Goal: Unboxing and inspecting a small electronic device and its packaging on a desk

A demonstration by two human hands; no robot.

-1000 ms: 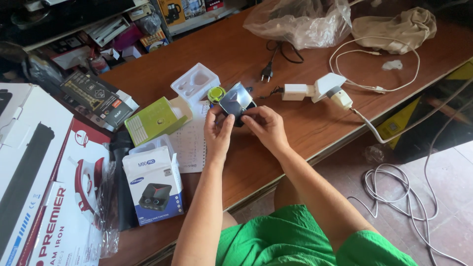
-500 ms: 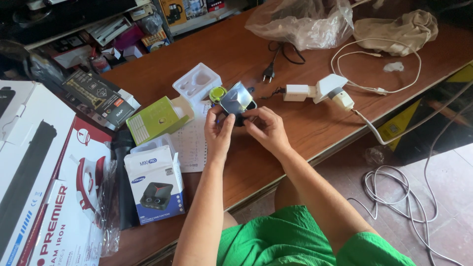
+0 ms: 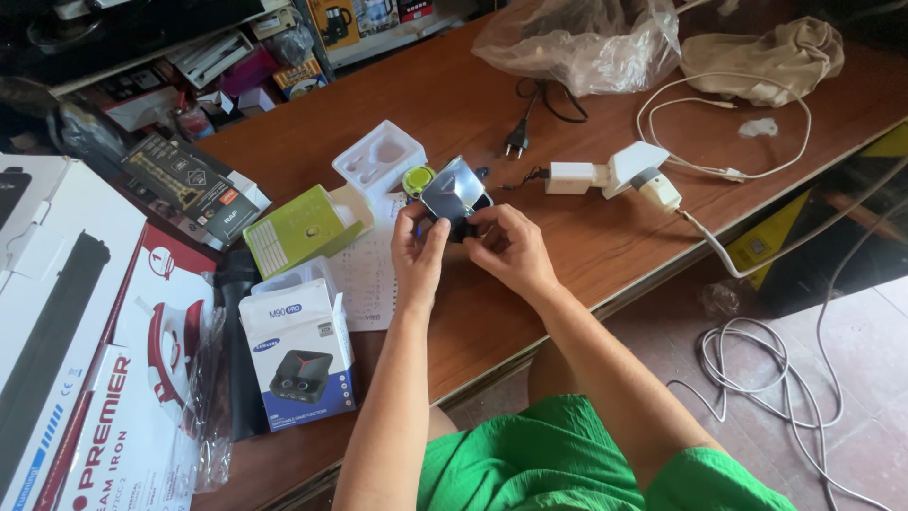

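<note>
Above the tabletop [image 3: 605, 237], both our hands, left [image 3: 419, 248] and right [image 3: 506, 248], pinch a small glossy case [image 3: 455, 194]; a loose grip could drop it.

The case [image 3: 455, 194] lies between box [image 3: 301, 230], left, and plug adapter [image 3: 615, 173], right.

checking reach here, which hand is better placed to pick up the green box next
Left, probably. The left hand sits on the side of the green box, with bare table between; the right hand would have to cross over the small dark case both hold.
</note>
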